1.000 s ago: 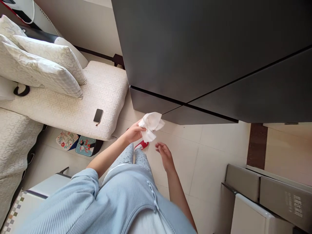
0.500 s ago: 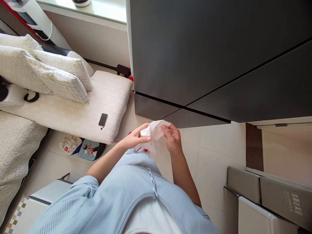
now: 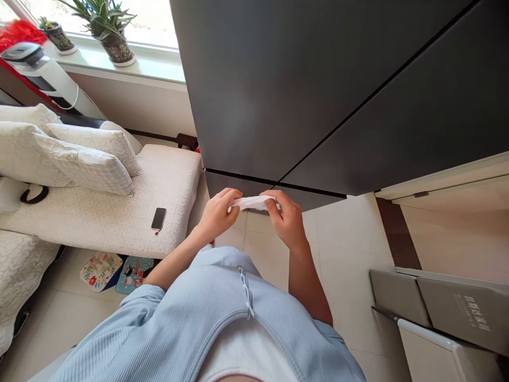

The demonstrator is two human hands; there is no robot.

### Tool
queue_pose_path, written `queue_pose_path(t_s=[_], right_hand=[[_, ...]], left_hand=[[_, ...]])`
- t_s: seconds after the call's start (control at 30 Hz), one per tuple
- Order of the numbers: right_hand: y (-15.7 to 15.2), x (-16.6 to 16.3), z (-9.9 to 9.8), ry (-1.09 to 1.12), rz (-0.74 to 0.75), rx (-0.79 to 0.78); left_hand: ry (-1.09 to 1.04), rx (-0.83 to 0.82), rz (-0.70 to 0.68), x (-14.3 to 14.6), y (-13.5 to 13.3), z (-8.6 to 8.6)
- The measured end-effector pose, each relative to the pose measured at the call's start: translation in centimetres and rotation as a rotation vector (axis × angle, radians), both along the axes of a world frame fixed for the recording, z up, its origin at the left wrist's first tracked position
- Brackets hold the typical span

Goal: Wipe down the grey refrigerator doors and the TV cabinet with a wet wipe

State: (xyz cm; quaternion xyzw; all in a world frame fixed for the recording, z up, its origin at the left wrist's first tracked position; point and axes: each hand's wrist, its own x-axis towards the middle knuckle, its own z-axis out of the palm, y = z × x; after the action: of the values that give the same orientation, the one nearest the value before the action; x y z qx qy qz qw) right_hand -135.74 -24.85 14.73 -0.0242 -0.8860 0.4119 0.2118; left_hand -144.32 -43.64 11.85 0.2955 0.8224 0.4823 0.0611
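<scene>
I hold a white cloth (image 3: 253, 201) stretched flat between both hands, in front of my chest. My left hand (image 3: 218, 211) pinches its left end with closed fingers. My right hand (image 3: 287, 219) grips its right end, fingers closed too. The cloth hangs just before the lower edge of a large dark grey cabinet (image 3: 302, 90) with door seams across its front.
A cream sofa (image 3: 99, 217) with pillows (image 3: 79, 156) stands at the left, a black phone (image 3: 158, 218) lying on its seat. Potted plants (image 3: 107, 32) sit on the window sill. Patterned slippers (image 3: 115, 270) lie on the pale tiled floor. A grey box (image 3: 445, 313) stands at lower right.
My right hand came up and took hold of the cloth. Both hands have pulled the crumpled cloth out into a flat strip and raised it toward the cabinet's lower edge.
</scene>
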Motion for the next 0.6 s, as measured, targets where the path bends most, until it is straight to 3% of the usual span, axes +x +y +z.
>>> queue_pose_path(t_s=[0.1, 0.23, 0.3, 0.37, 0.47, 0.53, 0.6], right_hand=[[1.1, 0.1, -0.5, 0.006, -0.131, -0.108], [2.1, -0.1, -0.9, -0.005, -0.241, -0.181], [1.9, -0.2, -1.2, 0.025, -0.266, -0.078], [1.2, -0.2, -1.8, 0.132, -0.267, 0.086], [-0.7, 0.1, -3.1, 0.254, -0.140, 0.322], [-2.0, 0.4, -4.0, 0.239, -0.025, 0.449], [-3.0, 0.6, -4.5, 0.223, 0.037, 0.538]], left_hand=[[-0.145, -0.025, -0.096, -0.9, -0.7, 0.5], [-0.498, 0.045, -0.368, -1.8, -1.0, 1.0], [-0.585, -0.002, -0.369, -1.9, -0.5, 0.5], [-0.676, 0.044, -0.254, -1.7, 0.5, -0.4], [-1.011, 0.360, -0.131, -1.0, 2.0, -1.5], [-1.225, 0.523, -0.174, -0.5, 2.4, -1.5], [-1.265, 0.580, -0.231, -0.1, 2.3, -1.1]])
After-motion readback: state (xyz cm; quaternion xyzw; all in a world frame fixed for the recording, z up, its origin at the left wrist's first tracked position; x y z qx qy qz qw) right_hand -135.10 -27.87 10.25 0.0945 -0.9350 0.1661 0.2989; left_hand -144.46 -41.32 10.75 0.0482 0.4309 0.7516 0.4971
